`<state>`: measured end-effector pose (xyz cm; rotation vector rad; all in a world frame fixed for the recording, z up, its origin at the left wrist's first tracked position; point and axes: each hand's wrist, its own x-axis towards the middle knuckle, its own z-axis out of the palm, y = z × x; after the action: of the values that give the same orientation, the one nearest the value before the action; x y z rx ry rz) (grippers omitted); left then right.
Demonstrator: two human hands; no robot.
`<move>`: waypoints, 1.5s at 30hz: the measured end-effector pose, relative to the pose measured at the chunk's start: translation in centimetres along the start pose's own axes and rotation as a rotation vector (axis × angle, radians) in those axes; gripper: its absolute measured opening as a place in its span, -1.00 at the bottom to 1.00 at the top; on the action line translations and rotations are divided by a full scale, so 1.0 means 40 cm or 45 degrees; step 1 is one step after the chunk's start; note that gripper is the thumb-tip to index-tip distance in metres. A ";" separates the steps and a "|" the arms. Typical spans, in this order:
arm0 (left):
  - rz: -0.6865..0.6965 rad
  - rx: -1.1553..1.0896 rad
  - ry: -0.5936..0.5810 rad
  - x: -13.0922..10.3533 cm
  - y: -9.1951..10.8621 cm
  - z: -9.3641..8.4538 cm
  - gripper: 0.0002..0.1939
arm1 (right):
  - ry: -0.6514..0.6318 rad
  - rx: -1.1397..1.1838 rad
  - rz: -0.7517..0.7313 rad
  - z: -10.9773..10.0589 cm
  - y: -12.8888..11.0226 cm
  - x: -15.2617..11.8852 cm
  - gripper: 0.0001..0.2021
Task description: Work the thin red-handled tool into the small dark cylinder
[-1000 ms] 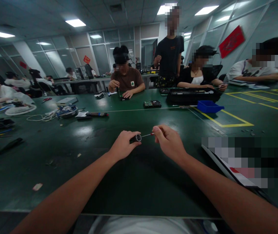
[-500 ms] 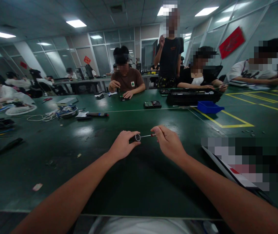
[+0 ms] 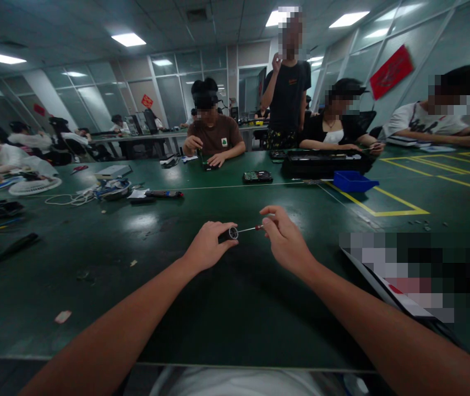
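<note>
My left hand [image 3: 210,245] is closed around a black cylindrical part [image 3: 227,235] whose round, light-rimmed end faces right. In my right hand [image 3: 282,236] is a screwdriver [image 3: 258,227] with a thin metal shaft and a reddish part near the fingertips. Its shaft points left, and the tip meets the round end of the black part. My right thumb lies by the handle, while a finger is raised away from it. Most of the handle is hidden by the hand. Both hands are above the green table [image 3: 235,324].
A circuit board [image 3: 258,176], a black casing [image 3: 328,164] and a blue bin [image 3: 354,181] are across the table. At left lie a cable bundle [image 3: 111,188], a power screwdriver [image 3: 164,194] and a black-handled tool [image 3: 16,247]. Papers [image 3: 408,302] lie at right. Other people sit around.
The fingers of my right hand have loosened and lifted around the screwdriver handle. My left hand and the black part stay in place.
</note>
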<state>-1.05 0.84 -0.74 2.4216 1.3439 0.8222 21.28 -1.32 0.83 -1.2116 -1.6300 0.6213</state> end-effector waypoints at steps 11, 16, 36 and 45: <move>0.131 0.014 0.008 0.007 0.001 -0.008 -0.61 | 0.047 1.006 0.651 0.020 0.031 0.037 -0.74; 0.093 0.034 -0.012 0.010 0.000 -0.015 -0.61 | 0.170 0.960 0.533 0.019 0.034 0.036 -0.77; 0.004 -0.005 -0.036 0.002 0.009 -0.010 -0.62 | 0.038 0.126 -0.039 0.000 -0.017 0.004 -0.79; 0.004 -0.006 -0.070 -0.001 0.011 -0.008 -0.62 | -0.001 -0.136 -0.096 -0.001 -0.020 -0.006 -0.68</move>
<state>-0.95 0.54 -0.31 2.4246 1.3169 0.7526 20.98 -1.83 1.41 -1.2209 -1.7194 0.4926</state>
